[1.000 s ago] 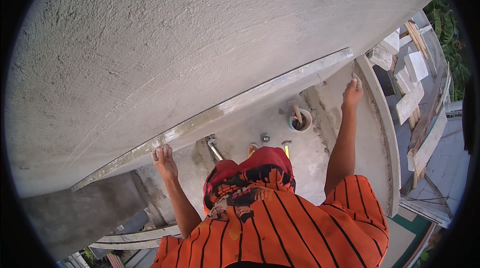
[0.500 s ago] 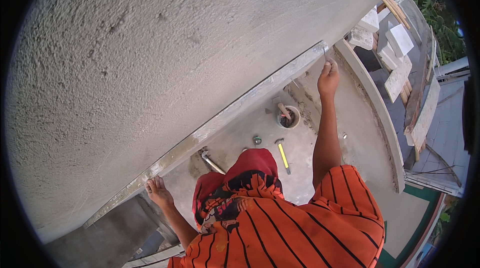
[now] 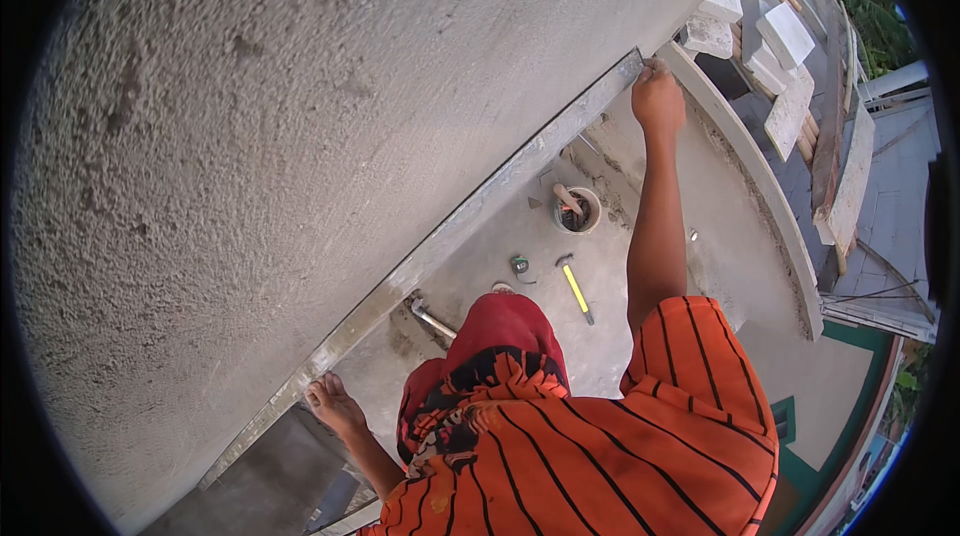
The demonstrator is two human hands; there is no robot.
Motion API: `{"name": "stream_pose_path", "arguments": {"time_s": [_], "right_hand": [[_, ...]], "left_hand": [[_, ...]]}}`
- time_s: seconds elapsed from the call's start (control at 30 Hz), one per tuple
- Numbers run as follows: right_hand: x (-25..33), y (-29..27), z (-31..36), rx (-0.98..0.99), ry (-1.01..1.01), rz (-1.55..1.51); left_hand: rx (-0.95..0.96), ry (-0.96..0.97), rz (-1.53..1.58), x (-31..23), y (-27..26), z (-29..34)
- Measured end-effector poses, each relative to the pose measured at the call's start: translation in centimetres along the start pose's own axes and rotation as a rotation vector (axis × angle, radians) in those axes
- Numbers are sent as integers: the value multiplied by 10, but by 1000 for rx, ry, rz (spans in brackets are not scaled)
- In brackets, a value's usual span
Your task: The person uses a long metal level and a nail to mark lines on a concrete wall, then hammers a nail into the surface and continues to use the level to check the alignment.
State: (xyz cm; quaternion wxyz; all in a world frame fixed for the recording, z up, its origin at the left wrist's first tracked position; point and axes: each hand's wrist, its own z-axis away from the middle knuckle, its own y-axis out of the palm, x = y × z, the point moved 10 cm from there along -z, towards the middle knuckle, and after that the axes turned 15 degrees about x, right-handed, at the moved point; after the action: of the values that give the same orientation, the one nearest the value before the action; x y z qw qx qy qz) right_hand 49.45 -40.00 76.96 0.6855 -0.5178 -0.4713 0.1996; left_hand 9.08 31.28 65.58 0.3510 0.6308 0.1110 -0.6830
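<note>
A long, mortar-smeared straightedge (image 3: 470,204) lies slantwise along a grey plastered wall (image 3: 300,136), from lower left to upper right. At its upper right end my right hand (image 3: 658,101) is closed, thumb and fingers gripping the end. Toward the lower left my left hand (image 3: 338,406) has its fingers bent onto the near edge of the bar. Plaster beside the straightedge looks fairly smooth toward the right and coarser at the left.
On the floor below are a bucket (image 3: 577,211) with tools in it, a yellow-handled hammer (image 3: 575,289), a tape measure (image 3: 519,264) and a metal pipe (image 3: 432,318). A curved low curb (image 3: 745,161) runs at right; beyond it lie white blocks (image 3: 785,36) and planks.
My right hand has moved up, closer against the straightedge's end; the thin rod seen by its fingers before no longer shows. The bar's upper end has shifted slightly up and left in view.
</note>
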Motion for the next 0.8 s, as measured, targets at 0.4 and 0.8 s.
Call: {"name": "stream_pose_path", "arguments": {"time_s": [0.4,0.8], "right_hand": [[28,32,71,-135,-176,0],[146,63,336,278,-429,-247]], "left_hand": [[6,39,-37,1,12,-3],[160,-14,-6,10,13,-11]]}}
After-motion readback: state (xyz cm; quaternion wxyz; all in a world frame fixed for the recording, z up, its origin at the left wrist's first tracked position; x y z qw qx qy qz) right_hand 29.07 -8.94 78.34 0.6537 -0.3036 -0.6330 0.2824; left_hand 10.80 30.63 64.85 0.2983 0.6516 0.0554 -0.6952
